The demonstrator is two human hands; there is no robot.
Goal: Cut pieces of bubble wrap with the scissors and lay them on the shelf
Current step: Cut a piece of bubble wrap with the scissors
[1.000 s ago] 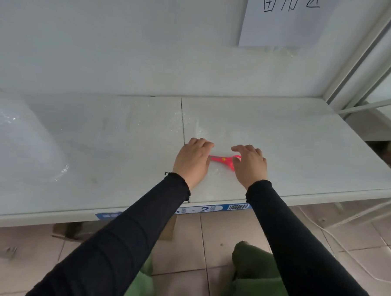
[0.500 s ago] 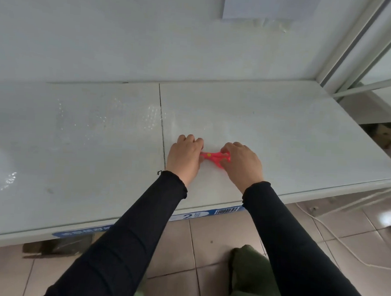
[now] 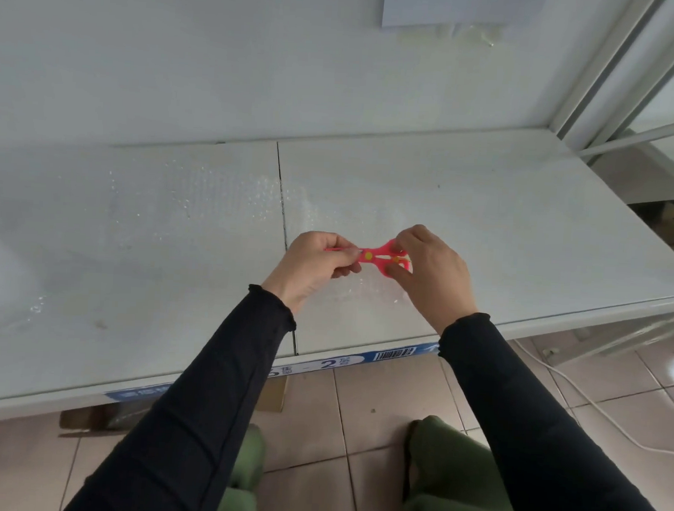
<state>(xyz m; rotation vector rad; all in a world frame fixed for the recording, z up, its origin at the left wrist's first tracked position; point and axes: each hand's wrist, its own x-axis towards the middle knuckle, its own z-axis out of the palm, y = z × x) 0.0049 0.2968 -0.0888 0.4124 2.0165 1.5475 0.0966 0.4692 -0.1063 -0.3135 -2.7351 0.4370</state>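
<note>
Two hands meet over a wide white shelf, the landmark for everything here, whose top is split by a thin seam just left of the hands. Lying flat on the shelf is clear bubble wrap, hard to see except as rows of glinting dots; it spreads across the seam and runs under the hands toward the shelf's front edge, likely laid flat there so that it covers the surface. A blue label strip runs along that front edge, and a sheet of paper hangs on the wall behind the shelf. Both arms, in black sleeves, reach forward from below the shelf's front edge and angle inward. The left hand is curled, its fingertips pressed together on the blade end of small pink scissors, probably to steady them. The right hand has its fingers bent around the handle loops, seemingly settling into a cutting grip; whether fingers pass through the loops cannot be told. The scissors are held level just above the shelf, over the wrap, blades shut and pointing left. No cut appears to be under way.
</note>
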